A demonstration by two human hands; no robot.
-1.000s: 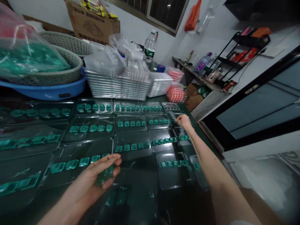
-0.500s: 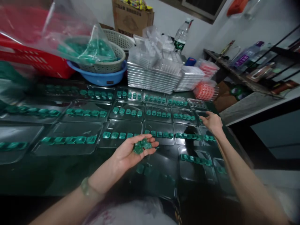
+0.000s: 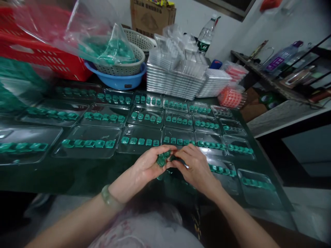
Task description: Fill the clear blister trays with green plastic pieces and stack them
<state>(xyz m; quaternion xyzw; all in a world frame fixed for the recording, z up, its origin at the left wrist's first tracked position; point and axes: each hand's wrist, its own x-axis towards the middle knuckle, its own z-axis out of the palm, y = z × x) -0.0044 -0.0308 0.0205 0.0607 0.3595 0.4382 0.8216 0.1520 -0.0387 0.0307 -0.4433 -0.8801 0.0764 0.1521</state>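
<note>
My left hand [image 3: 148, 165] is cupped palm up, its fingers curled round a small heap of translucent green pieces [image 3: 162, 159]. My right hand [image 3: 195, 165] meets it, thumb and fingers pinched together at the edge of the heap; what lies between those fingertips is too dark to make out. Around and beyond the hands, clear plastic trays [image 3: 88, 132] lie in rows, most with a line of green pieces [image 3: 89, 143] across them. At the far right, one tray [image 3: 234, 128] shows a single green piece [image 3: 226, 127] at its left end.
Behind the trays stand stacked clear trays [image 3: 176, 81], a blue basin [image 3: 124, 82] under a grey colander [image 3: 121, 69] with bagged green pieces, and a red basket [image 3: 62, 62]. A water bottle [image 3: 205, 36] and cardboard box [image 3: 153, 19] are farther back. A cluttered shelf [image 3: 279, 79] juts in at right.
My right hand has come back from the far-right tray to the heap in my left hand. A green piece now shows in that tray. The view has shifted slightly.
</note>
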